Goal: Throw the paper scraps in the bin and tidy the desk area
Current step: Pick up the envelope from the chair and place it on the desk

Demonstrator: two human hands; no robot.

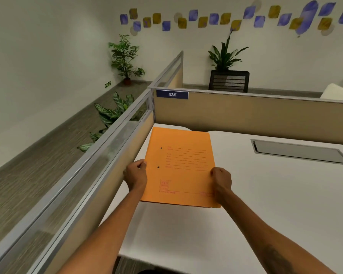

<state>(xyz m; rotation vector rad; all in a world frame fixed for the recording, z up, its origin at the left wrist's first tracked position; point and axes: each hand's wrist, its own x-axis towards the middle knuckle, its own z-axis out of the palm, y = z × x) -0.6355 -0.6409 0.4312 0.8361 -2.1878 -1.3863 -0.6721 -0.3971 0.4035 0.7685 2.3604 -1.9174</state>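
Observation:
An orange file folder (pixel 179 167) with red printed lines and two punch holes is held over the far left corner of the white desk (pixel 265 204). My left hand (pixel 135 176) grips its left edge and my right hand (pixel 221 179) grips its right edge. The folder's near edge is lifted slightly off the desk, with a shadow beneath it. No paper scraps or bin are in view.
Beige cubicle partitions (pixel 246 113) with grey frames close the desk at the back and left; a blue "435" sign (pixel 172 94) sits on the back one. A grey cable hatch (pixel 299 152) is set in the desk at right. Potted plants and a black chair (pixel 228 81) stand beyond.

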